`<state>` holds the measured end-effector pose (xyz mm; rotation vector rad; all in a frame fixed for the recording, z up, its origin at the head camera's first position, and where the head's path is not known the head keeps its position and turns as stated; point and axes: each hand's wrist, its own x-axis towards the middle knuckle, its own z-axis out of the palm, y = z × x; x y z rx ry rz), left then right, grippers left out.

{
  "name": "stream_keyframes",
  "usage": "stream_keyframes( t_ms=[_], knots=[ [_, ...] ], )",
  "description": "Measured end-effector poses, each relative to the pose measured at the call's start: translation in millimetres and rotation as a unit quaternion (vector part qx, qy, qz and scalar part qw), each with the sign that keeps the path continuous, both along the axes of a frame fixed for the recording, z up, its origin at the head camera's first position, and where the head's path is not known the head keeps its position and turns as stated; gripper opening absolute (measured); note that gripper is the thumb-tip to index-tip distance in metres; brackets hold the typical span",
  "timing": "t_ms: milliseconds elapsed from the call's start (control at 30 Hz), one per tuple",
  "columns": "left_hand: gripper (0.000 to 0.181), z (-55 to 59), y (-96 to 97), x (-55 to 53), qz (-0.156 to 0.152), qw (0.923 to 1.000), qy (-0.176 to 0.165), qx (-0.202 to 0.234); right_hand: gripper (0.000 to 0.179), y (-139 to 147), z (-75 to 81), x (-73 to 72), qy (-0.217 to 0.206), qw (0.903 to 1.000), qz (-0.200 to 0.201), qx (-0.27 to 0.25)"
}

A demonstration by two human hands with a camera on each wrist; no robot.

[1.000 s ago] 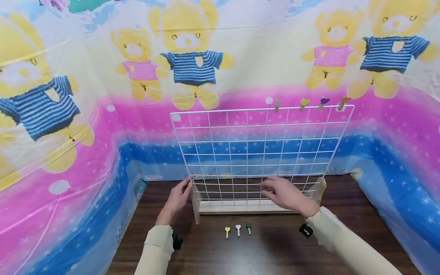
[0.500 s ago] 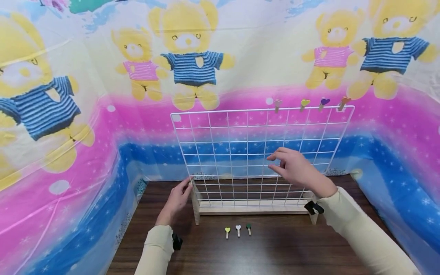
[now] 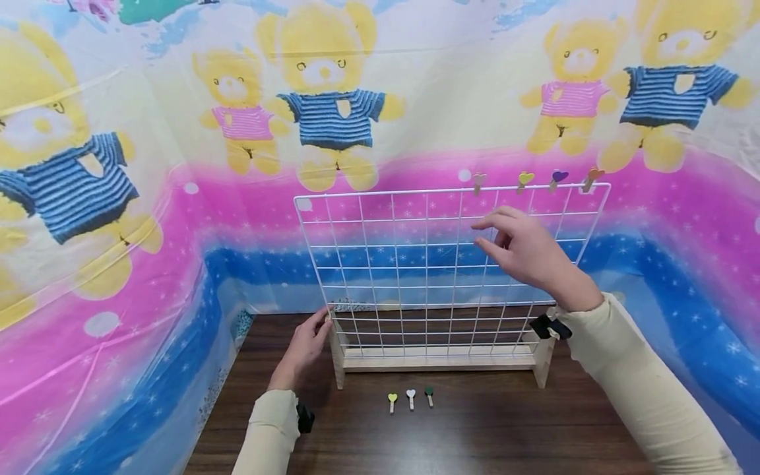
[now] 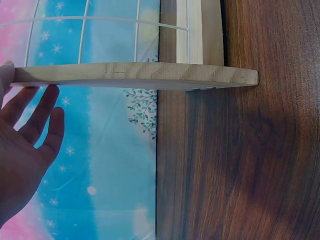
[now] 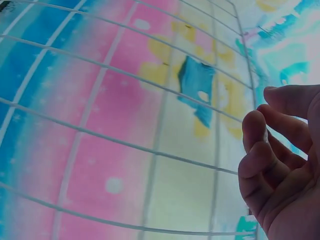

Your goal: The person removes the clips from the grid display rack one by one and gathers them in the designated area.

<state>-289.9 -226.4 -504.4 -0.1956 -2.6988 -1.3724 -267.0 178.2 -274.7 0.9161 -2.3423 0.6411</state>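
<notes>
A white wire grid panel stands upright in a pale wooden stand on the table. My left hand holds the top of the stand's left side piece, thumb on one side and fingertips on the other. My right hand is in the air in front of the grid's upper right part, fingers loosely bent, thumb and forefinger apart, nothing between them. Along the top wire sit several heart clothespins: pale pink, yellow, purple and orange.
Three more small heart clothespins lie on the dark wooden table before the stand: yellow, white and dark green. A bear-printed cloth hangs behind and at both sides.
My right hand has risen from low in front of the grid to just below its top wire, drifting slightly right. The left hand stays on the stand.
</notes>
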Motion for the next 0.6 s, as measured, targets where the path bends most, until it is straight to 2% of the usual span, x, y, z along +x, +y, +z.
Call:
stream_keyframes(
  t_ms=[167,367,467,600],
  knots=[
    [0.041,0.7,-0.2,-0.3,-0.002,1.0,0.001,0.003,0.029,-2.2,16.1,-0.9,0.041,0.9984,-0.003,-0.039],
    [0.041,0.9,-0.7,-0.9,0.0,1.0,-0.001,0.001,0.031,-7.9,31.8,-3.2,0.083,0.9911,-0.022,-0.103],
    [0.041,2.1,-0.1,-0.1,0.001,1.0,-0.002,-0.001,0.03,-11.5,38.3,-4.7,0.073,0.9895,-0.04,-0.118],
    [0.042,3.4,0.8,1.5,-0.001,1.0,-0.002,-0.006,0.032,-16.4,43.9,-8.4,0.029,0.9897,-0.074,-0.119]
  ],
)
